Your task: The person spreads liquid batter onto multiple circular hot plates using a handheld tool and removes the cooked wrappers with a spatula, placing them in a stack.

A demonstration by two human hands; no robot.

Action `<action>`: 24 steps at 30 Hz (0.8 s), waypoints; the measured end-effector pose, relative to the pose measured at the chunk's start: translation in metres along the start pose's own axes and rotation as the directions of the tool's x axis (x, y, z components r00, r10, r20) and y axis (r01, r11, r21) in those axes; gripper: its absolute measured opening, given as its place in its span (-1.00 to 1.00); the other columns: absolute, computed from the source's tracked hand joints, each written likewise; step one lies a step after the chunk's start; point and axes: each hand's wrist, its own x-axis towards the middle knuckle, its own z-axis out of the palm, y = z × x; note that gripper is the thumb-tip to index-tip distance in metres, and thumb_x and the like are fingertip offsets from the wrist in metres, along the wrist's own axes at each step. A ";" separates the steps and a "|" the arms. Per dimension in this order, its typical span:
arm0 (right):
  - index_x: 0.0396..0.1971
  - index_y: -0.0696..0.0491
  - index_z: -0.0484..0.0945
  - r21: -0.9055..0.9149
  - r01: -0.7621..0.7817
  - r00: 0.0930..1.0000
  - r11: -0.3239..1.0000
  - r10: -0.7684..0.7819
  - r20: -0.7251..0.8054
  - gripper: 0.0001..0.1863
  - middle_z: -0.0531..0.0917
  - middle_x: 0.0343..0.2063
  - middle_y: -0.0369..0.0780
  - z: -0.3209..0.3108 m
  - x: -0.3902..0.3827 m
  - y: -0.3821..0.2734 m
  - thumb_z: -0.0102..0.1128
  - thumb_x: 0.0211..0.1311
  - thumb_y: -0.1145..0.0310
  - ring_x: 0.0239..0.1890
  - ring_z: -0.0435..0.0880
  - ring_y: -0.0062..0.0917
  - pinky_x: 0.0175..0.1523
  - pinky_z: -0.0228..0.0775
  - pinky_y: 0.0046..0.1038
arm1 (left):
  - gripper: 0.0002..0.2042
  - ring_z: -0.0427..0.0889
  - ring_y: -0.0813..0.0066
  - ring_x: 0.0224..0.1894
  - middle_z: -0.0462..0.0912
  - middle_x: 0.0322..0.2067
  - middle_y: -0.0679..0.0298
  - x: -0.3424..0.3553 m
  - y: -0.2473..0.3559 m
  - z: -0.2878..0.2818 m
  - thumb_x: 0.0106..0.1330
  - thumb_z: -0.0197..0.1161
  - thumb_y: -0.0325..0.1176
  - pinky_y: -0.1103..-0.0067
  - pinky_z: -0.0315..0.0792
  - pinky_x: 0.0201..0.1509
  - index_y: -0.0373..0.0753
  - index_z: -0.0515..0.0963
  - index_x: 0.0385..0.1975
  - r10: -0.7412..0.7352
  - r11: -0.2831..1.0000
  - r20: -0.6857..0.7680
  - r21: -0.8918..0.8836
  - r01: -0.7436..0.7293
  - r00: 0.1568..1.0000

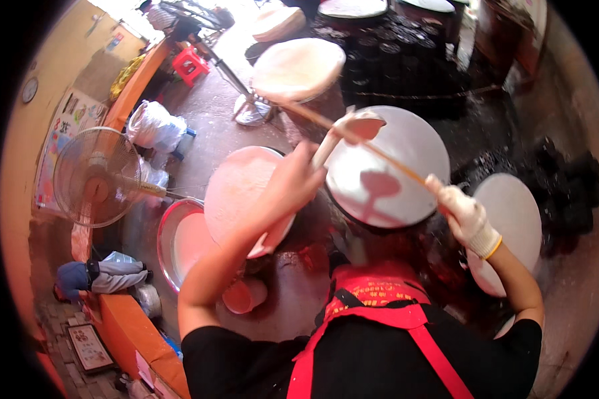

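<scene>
My bare left hand (298, 178) is closed round the pale handle of a ladle (365, 126). The ladle's rounded brownish bowl hangs above a round griddle (406, 143) with a greyish-white surface, and its shadow falls there. My right hand (468, 216), in a white knit glove with a yellow cuff, is closed on the near end of a long thin wooden stick (396, 164). From it the stick slants up and left past the ladle, toward a round pale sheet (299, 66). Under my left forearm stands a wide round surface of pale pinkish colour (239, 179).
Left of me is a basin (161, 239) of pale liquid, with a small bucket (245, 295) nearby. Another round griddle (506, 229) stands right, beside black briquettes (559, 189). A standing fan (96, 176), a red stool (190, 65) and a bending person (103, 276) are at left.
</scene>
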 end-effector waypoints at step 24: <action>0.21 -0.27 0.36 0.942 -0.288 0.444 0.173 0.896 -0.029 -0.56 0.32 -0.65 -0.46 0.140 -0.037 0.112 -0.01 0.33 0.31 -0.81 0.19 -0.82 -0.77 0.07 -0.67 | -0.80 0.53 0.32 -0.50 0.54 -0.57 0.16 0.146 -0.006 0.205 -0.07 0.31 -0.40 0.46 0.41 -0.36 -0.34 0.51 -0.46 0.178 0.963 -0.594 -0.059 -0.263 0.785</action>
